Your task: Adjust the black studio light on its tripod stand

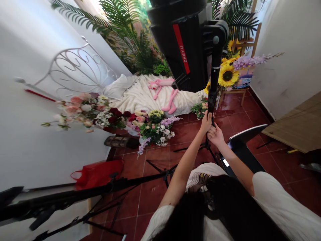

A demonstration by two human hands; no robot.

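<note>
A black studio light [165, 50] with a red ZHEYU label is mounted at the top of a black light stand [214, 77], large and close in front of me. My left hand [206, 122] is wrapped round the stand's pole below the light. Just under it and to the right, my right hand [216, 135] is closed on the same pole with curled fingers; whether it grips a knob there is hidden. The stand's legs spread on the floor below my hands.
A black chair [244, 157] with a phone-like bright screen stands at my right. Another black tripod stand [100, 187] slants across the lower left, by a red bag [100, 172]. Ahead are artificial flowers [155, 125], a pink plush toy [171, 102] on white fabric, and sunflowers [227, 76].
</note>
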